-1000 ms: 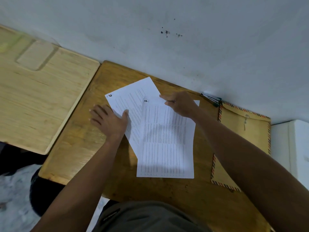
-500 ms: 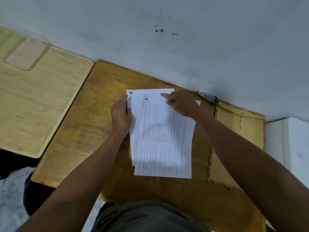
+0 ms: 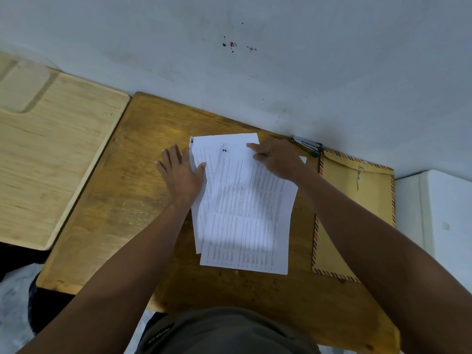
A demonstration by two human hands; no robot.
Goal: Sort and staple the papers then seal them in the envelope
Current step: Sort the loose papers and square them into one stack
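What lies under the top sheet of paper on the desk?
Another printed sheet pokes out at its left and top. Whether more sheets lie beneath the top sheet is hidden.

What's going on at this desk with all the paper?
A person is squaring up printed sheets on a wooden desk. The left hand lies flat against the lower sheet, and the right hand presses on the top sheet. The sheets don't line up yet. A stapler and envelope lie untouched to the right.
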